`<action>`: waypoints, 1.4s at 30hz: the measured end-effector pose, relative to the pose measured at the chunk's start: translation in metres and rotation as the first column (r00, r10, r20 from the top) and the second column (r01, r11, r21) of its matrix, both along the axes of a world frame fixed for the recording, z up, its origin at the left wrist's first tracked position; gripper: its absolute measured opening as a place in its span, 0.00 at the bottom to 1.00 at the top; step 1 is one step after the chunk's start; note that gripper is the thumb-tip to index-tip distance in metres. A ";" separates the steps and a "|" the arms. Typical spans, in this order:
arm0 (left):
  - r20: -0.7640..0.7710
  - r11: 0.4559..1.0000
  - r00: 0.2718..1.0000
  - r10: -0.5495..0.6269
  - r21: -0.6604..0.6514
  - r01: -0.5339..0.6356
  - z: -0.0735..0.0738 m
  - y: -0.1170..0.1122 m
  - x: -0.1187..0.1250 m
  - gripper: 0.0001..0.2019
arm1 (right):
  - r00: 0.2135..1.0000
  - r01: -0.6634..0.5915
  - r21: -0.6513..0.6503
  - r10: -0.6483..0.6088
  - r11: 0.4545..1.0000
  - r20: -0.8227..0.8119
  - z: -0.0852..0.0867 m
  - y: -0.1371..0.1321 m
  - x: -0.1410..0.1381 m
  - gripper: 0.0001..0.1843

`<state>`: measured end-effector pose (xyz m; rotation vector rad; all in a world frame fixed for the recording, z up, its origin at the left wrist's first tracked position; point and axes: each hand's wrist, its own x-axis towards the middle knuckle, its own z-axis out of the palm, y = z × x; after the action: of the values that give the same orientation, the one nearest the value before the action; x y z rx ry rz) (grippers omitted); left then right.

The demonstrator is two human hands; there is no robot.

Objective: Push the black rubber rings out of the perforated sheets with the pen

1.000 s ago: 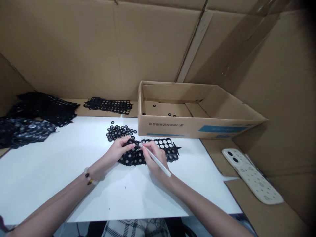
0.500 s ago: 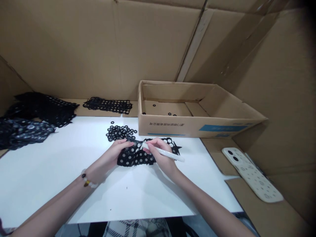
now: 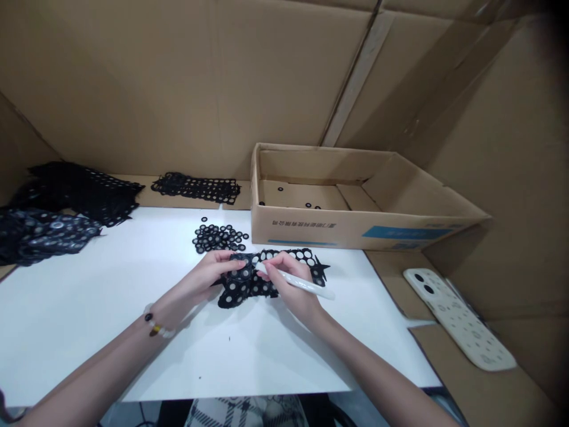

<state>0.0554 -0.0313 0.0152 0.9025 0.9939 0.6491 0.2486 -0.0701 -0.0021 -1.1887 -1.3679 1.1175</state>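
Observation:
A black punched sheet full of round holes lies on the white table in front of me. My left hand pinches its left part, fingers closed on it. My right hand is closed round a white pen-like tool, whose tip rests on the sheet near the left fingertips. Just behind the hands sits a small heap of loose black rings.
An open cardboard box with a few black rings inside stands behind the sheet. More black punched sheets lie at the back and far left. A white phone lies at the right. Cardboard walls surround the table.
My right hand has turned the white tool from pointing back toward me to lying out to the right. The sheet has shifted slightly under both hands.

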 end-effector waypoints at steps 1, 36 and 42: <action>-0.018 1.000 1.000 -0.001 0.020 0.001 0.000 0.000 0.000 0.11 | 1.000 0.002 0.002 -0.002 1.000 0.030 0.001 0.000 0.000 0.11; -0.581 0.749 0.811 -0.070 0.506 0.427 -0.012 0.017 -0.017 0.15 | 0.946 -0.075 0.078 0.046 0.994 0.320 0.009 -0.004 -0.003 0.08; -0.528 0.765 0.849 -0.038 0.531 0.364 -0.008 0.014 -0.013 0.14 | 0.956 -0.075 0.080 0.048 0.994 0.289 0.011 -0.003 -0.004 0.08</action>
<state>0.0419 -0.0172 0.0075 1.8149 1.1195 0.5657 0.2447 -0.0735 0.0088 -1.2858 -1.6691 0.9397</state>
